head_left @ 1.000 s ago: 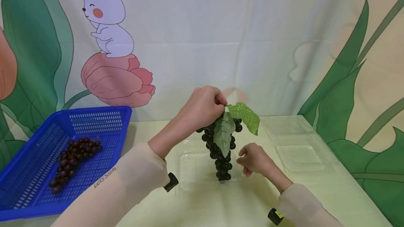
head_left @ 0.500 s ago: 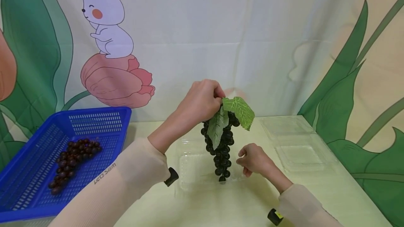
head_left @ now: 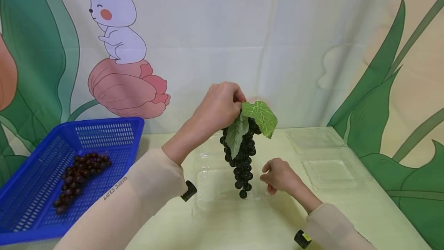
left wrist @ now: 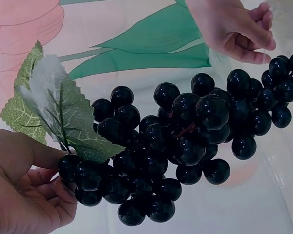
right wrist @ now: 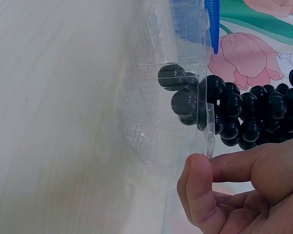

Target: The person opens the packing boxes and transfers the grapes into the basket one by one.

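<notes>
My left hand (head_left: pixel 222 105) holds a bunch of black grapes (head_left: pixel 243 157) by its stem end, beside two green leaves (head_left: pixel 261 117). The bunch hangs tip down above an open clear plastic box (head_left: pixel 211 188). Through the box's wall (right wrist: pixel 151 105) in the right wrist view, the lowest grapes (right wrist: pixel 184 101) show. At the right side of that box, my right hand (head_left: pixel 281 174) pinches its rim between thumb and fingertips, as the right wrist view shows. The left wrist view has the grapes (left wrist: pixel 185 126) stretching from the left hand (left wrist: pixel 27 187) toward the right hand (left wrist: pixel 234 29).
A blue perforated basket (head_left: pixel 137 138) stands at the left with a bunch of reddish-brown grapes (head_left: pixel 78 176) inside. Another clear plastic box (head_left: pixel 329 171) lies open at the back right of the table (head_left: pixel 374 207). A printed cloth (head_left: pixel 208 49) hangs behind.
The left hand has risen and shifted slightly left, lifting the black grapes so their tip hangs a little higher. The right hand stays in place at the box's rim.
</notes>
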Action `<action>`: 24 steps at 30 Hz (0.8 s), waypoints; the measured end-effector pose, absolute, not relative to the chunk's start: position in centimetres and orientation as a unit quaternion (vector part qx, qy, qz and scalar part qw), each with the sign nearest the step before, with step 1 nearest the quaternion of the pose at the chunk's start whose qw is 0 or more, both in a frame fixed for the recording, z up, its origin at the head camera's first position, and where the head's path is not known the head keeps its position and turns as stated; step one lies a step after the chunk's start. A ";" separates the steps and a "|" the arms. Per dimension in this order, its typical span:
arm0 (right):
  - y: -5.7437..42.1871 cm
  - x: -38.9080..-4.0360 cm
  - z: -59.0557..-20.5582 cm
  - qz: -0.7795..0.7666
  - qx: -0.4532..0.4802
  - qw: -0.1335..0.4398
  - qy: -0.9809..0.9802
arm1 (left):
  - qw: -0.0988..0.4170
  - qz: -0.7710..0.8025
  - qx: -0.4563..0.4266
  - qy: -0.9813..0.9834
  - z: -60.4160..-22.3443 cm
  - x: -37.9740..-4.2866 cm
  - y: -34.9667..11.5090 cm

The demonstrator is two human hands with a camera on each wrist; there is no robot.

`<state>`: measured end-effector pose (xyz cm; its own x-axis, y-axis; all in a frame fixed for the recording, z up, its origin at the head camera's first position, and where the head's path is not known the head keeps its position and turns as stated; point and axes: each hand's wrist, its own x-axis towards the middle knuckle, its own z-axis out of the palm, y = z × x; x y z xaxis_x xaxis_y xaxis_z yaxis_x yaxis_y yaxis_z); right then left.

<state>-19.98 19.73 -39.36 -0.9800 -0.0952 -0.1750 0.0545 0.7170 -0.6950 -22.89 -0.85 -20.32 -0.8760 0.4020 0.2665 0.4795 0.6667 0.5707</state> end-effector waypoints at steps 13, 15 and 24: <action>19.6 -20.0 -39.2 -0.375 -0.005 0.104 0.921 | 0.086 -0.320 -0.236 -0.913 -19.4 -23.4 -1.6; 19.6 -20.0 -39.2 -0.374 -0.006 0.103 0.921 | 0.089 -0.322 -0.233 -0.913 -19.3 -23.5 -1.9; 19.6 -20.1 -39.2 -0.368 -0.010 0.096 0.925 | 0.108 -0.316 -0.231 -0.914 -18.6 -23.9 -2.9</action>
